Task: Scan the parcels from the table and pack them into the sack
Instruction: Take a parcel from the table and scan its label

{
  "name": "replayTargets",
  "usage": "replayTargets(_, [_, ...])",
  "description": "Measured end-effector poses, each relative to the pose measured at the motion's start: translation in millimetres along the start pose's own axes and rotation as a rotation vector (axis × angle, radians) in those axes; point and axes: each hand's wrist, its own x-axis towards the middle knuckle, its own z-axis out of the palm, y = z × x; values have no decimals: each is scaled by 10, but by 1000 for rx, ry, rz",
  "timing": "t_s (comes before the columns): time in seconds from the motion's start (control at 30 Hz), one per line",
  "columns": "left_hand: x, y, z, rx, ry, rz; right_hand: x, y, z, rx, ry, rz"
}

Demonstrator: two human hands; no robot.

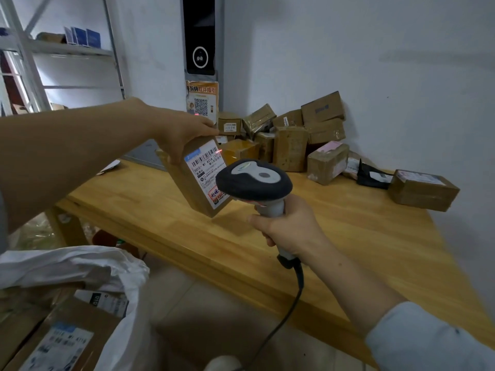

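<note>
Wooden tabletop (348, 236): a heap of taped parcels (290, 148) lies in its far corner, labels too small to read. White sack (80, 261), lower left, cut off by the frame, holds boxes with blurred labels. Left hand (182, 129): fingers grip a parcel (192, 183) above the tabletop, its label reading "501E- M1 A21A". Right hand (289, 228): fingers wrap the scanner (254, 180) handle; the scanner head hides the label's lower corner.

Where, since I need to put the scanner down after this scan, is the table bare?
The table is bare wood from its front edge up to the parcel pile, right of the held parcel. Crowded: the back corner, with the pile, a black stand and a lone box at the right edge.
</note>
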Motion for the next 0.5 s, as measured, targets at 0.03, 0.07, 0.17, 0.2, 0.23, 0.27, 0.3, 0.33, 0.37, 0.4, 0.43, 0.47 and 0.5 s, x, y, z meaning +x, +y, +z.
replayTargets(0.03, [-12,13,-15,28,-4,3,2,-7,5,3,1,0])
replayTargets(0.07, [-21,5,-10,33,1,-2,5,-16,9,6,1,2])
replayTargets(0.17, [-34,-70,42,30,-12,-16,7,-44,27,3,-10,3])
replayTargets(0.2, [-35,-86,54,23,-13,-19,10,-55,35,2,-14,-2])
replayTargets(0.23, [-45,-93,64,25,-8,-6,13,-66,45,2,-19,-9])
replayTargets(0.27, [-45,-106,70,20,-4,0,17,-76,55,-1,-23,-15])
replayTargets(0.3, [-61,-111,71,6,13,5,23,-83,67,-6,-29,-21])
replayTargets(0.33, [-67,-123,80,5,14,11,25,-88,78,-13,-35,-25])
replayTargets(0.37, [-95,-122,80,-9,-1,1,25,-95,91,-19,-41,-29])
replayTargets(0.4, [-104,-142,89,-16,5,7,26,-102,101,-23,-44,-34])
replayTargets(0.43, [-132,-149,93,-28,12,8,26,-109,110,-25,-47,-36])
replayTargets(0.47, [-147,-167,107,-26,14,3,29,-114,122,-26,-50,-34])
replayTargets(0.5, [-178,-176,115,-39,10,3,33,-118,135,-27,-51,-32])
